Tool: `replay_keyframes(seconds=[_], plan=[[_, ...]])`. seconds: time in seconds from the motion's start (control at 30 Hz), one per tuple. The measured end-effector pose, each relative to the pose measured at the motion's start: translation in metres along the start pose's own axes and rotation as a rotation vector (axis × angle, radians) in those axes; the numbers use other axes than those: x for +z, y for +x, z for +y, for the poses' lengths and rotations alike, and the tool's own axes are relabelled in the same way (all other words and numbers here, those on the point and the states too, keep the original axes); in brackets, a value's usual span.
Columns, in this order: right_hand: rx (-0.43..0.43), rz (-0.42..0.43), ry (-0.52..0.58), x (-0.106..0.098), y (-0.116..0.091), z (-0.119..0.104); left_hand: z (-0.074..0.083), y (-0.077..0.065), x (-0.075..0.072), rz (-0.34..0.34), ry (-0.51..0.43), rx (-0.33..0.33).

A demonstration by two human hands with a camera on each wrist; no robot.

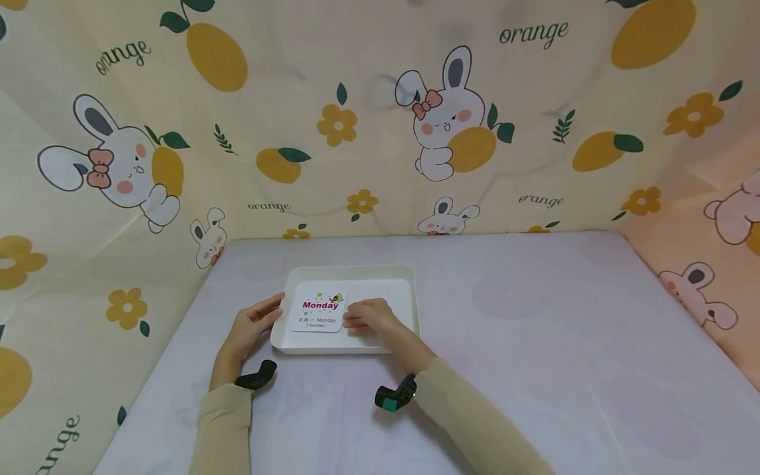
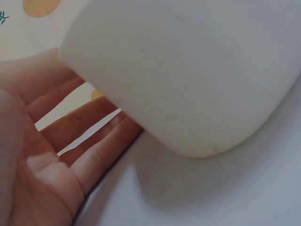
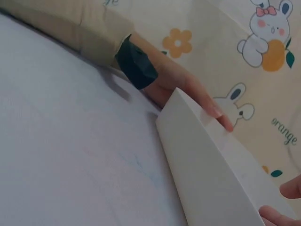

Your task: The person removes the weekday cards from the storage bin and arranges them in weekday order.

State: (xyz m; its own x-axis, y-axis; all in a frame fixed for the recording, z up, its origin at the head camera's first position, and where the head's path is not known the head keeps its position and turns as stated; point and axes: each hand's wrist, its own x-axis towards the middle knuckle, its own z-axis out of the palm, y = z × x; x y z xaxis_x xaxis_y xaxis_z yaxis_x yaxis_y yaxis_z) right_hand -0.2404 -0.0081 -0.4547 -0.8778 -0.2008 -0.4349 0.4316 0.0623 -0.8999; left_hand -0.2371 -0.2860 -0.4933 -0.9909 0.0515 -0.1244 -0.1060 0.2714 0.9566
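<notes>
A white rectangular tray (image 1: 380, 276) rests on the table. On the left half of its floor lies a white flash card (image 1: 317, 323) with rounded corners, printed "Monday" in red with small stars and a bird-like picture. My left hand (image 1: 252, 330) is at the tray's left side. The left wrist view shows its fairly straight fingers (image 2: 101, 157) against the tray's outer wall (image 2: 188, 94). Over the tray, my right hand (image 1: 375, 315) has its fingertips right at the card's right edge. In the right wrist view its thumb (image 3: 292, 188) and a finger stand apart.
A pale cloth covers the table (image 1: 534, 343). Behind and along both sides hangs a cream curtain (image 1: 368, 72) printed with rabbits, oranges and flowers. Each wrist wears a dark camera band, the left band (image 1: 256, 376) and the right band (image 1: 396, 394).
</notes>
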Motion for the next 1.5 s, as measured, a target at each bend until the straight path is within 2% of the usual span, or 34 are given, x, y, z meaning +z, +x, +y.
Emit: replay_keyframes(seconds=[0.37,0.53,0.77,0.9,1.03,1.2,1.5], plan=[[0.115,0.047,0.152,0.013,0.006,-0.005,0.003,-0.001,-0.002,-0.017,0.013,-0.031],[0.136,0.092,0.191,0.017,0.009,-0.005,0.003,-0.002,-0.001,-0.016,0.018,-0.046],[0.081,0.211,0.228,0.029,0.014,0.0,0.003,-0.004,-0.003,-0.022,0.018,-0.036],[0.027,0.263,0.212,0.035,0.016,0.004,0.003,-0.004,-0.004,-0.024,0.02,-0.037],[-0.02,0.306,0.126,0.039,0.018,0.005,0.004,-0.004,-0.003,-0.014,0.023,-0.046],[-0.034,0.328,0.02,0.04,0.019,0.003,0.004,-0.002,-0.002,-0.005,0.016,-0.066],[-0.026,0.341,0.189,0.038,0.02,0.004,-0.001,0.001,-0.002,-0.006,-0.005,-0.047]])
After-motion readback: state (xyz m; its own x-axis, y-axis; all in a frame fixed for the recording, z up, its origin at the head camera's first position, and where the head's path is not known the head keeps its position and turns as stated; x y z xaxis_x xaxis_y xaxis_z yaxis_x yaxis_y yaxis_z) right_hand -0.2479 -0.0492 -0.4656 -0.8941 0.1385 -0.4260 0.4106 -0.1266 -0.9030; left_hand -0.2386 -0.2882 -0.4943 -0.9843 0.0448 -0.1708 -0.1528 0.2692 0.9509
